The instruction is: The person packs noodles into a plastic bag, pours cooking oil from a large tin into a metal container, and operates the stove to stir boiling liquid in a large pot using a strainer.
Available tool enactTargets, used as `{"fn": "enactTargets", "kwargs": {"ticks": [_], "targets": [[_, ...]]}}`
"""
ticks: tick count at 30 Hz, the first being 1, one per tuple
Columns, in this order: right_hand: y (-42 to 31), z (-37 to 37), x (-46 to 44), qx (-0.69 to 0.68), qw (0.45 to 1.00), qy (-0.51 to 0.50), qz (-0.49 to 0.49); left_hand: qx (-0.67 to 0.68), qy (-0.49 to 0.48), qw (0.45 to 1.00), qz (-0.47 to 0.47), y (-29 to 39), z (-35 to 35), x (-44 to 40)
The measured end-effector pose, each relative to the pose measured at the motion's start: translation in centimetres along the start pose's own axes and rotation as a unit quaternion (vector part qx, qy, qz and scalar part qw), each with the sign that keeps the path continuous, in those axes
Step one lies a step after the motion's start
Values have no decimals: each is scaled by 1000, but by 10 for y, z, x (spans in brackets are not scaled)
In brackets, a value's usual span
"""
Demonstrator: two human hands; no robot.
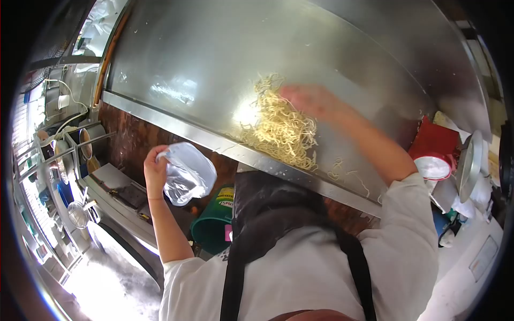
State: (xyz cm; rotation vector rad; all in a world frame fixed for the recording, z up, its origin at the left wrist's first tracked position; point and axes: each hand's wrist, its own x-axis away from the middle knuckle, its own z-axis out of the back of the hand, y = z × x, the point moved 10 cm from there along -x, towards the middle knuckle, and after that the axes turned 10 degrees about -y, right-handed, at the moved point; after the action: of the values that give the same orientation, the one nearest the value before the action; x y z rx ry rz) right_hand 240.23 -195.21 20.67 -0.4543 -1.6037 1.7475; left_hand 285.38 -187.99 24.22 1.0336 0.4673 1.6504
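A loose heap of pale yellow noodles [286, 131] lies on the metal worktop [225, 59], near its front edge, with stray strands to the right. My right hand [310, 100] is at the upper right side of the heap; motion smears its fingers, so whether they grip any noodles is unclear. Off the front of the worktop, to the left, my left hand [156, 163] is closed on the rim of a clear plastic bag [190, 174]. The bag hangs with its mouth spread, and what it contains, if anything, cannot be made out.
Below the bag stands a green bucket [209, 234] with a label. At the right are a red container [435, 140] holding something white and a round lid [470, 165]. A wire strainer [78, 215] hangs by the rack at the left, near a steaming area.
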Motion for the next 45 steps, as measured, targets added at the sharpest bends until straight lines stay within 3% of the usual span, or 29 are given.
{"fn": "enactTargets", "kwargs": {"ticks": [1,3,5,7,9,11,12,13,15,16,18,19,20,21,22,23,24,27,28,31,32,33,35,38,39,41,42,44,45], "targets": [[21,47,19,41,995,89,-36,51,-21,998,23,-8,-9,6],[63,146,43,169,953,236,-84,11,-44,998,38,14,-20,13],[100,222,55,355,863,352,-74,1,-33,999,42,31,-19,14],[155,244,27,541,742,359,-169,1,-21,999,26,48,-21,12],[139,179,-22,582,717,378,-65,16,-9,1000,-3,64,-23,11],[88,73,-80,485,851,202,-11,12,-33,999,-1,64,-31,9],[67,28,-89,285,953,102,-34,16,-40,999,-5,67,-36,5],[67,-30,-108,360,931,69,6,19,-48,999,-10,72,-39,2],[35,-92,-76,201,979,-38,4,-3,-47,999,-12,80,-38,2],[40,-121,-71,202,959,-199,19,-13,-48,999,-11,81,-36,4],[28,-84,-14,72,992,-108,-2,-21,-29,999,-9,81,-24,10],[29,-43,24,-25,996,-30,-82,-24,-21,999,-7,76,-18,13],[73,0,58,-46,992,116,-1,-8,-15,1000,-2,65,-12,14],[72,53,114,180,944,240,-140,27,-14,999,17,44,-4,14],[121,92,171,41,906,252,-338,35,-17,999,11,33,-2,13],[133,142,225,176,858,414,-248,42,-19,999,6,25,0,12],[140,172,287,321,745,556,-180,33,-21,999,-1,23,0,8],[194,179,321,479,611,600,-193,35,-24,999,-14,20,-8,5],[171,163,268,390,696,536,-275,53,-29,998,-15,28,-12,3],[172,35,99,185,868,446,-117,54,-59,996,-29,51,-22,-6],[133,-6,51,195,907,299,-226,44,-62,996,-47,61,-26,-10],[92,-42,28,98,946,219,-220,34,-66,995,-65,72,-30,-14],[65,-91,22,92,983,151,-43,-5,-70,993,-93,95,-28,-11],[70,-57,166,149,907,387,-75,49,-105,990,-82,83,-18,-10],[126,-47,234,53,879,468,-67,49,-95,990,-91,93,-19,-2],[83,-33,378,252,656,652,-283,35,-41,990,-127,87,-13,5],[116,-31,442,358,568,660,-337,42,-61,991,-109,76,-13,4],[156,-27,504,282,553,675,-398,53,-98,991,-72,53,-9,3],[163,-27,493,317,539,645,-439,53,-108,990,-75,51,-8,3]]}}
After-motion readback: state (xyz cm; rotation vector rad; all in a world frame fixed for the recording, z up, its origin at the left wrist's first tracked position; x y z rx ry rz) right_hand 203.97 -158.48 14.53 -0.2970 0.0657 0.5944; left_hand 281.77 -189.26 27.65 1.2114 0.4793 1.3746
